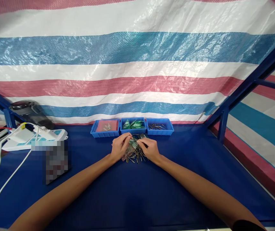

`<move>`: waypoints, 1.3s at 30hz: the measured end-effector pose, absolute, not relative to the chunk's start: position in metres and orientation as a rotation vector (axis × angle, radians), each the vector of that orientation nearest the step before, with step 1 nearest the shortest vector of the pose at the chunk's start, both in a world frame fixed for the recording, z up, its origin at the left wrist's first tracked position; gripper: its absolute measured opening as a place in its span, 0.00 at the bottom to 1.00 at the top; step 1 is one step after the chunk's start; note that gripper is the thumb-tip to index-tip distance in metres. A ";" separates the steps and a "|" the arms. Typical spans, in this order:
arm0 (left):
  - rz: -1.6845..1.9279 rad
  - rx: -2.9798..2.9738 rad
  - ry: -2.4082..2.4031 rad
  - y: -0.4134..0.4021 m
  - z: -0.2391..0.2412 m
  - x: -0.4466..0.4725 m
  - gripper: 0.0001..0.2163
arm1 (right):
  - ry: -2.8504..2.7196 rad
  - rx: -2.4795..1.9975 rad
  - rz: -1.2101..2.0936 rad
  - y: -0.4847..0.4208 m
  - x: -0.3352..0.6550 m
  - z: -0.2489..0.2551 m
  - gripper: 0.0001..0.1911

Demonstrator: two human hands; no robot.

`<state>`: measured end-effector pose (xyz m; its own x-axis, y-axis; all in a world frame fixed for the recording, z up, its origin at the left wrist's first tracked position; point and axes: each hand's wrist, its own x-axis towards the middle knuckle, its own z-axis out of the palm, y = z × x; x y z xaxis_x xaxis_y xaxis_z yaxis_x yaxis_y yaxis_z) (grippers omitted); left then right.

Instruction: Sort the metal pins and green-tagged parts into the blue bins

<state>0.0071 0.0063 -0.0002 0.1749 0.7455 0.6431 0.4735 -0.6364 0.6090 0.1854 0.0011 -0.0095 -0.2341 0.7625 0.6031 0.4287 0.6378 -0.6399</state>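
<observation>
My left hand (121,147) is closed in a pinch, with a small clear plastic bag (130,146) at its fingertips. Close by on the right, my right hand (149,148) is closed too, thumb against fingers; what it pinches is too small to make out. Under and between both hands lies a loose pile of thin metal bits (137,157), dark and gold-coloured, like small drill bits. Part of the pile and the bag is hidden by my fingers.
Behind my hands stand three blue bins: one with a pink sheet and small pale pieces (93,132), one with green packets (133,131), one with thin metal bits (163,132). At left are a power strip (60,134), white cables, a dark bottle (39,117) and a blurred-out device (57,163).
</observation>
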 end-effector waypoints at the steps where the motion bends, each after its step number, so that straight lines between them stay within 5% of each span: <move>1: 1.427 2.230 1.138 0.007 -0.001 0.007 0.10 | -1.843 -0.946 0.418 0.000 0.186 -0.008 0.14; 18: 1.479 2.188 1.106 0.008 -0.011 0.006 0.09 | -1.882 -0.880 0.510 -0.004 0.184 -0.005 0.13; 24: 1.493 2.181 1.107 0.007 -0.005 0.008 0.09 | -1.107 -0.985 0.940 0.016 0.190 0.013 0.16; 28: 1.499 2.158 1.090 0.007 -0.003 0.009 0.10 | -1.302 -0.887 1.316 0.029 0.203 0.035 0.24; 30: 1.517 2.148 1.094 0.007 -0.002 0.009 0.10 | -1.632 -0.923 1.187 0.030 0.209 0.042 0.23; 35: 1.524 2.160 1.085 0.007 0.000 0.009 0.09 | -2.279 -1.232 0.268 0.028 0.216 0.042 0.07; 39: 1.516 2.175 1.087 0.007 0.001 0.010 0.09 | -2.562 -1.293 0.161 0.023 0.212 0.039 0.07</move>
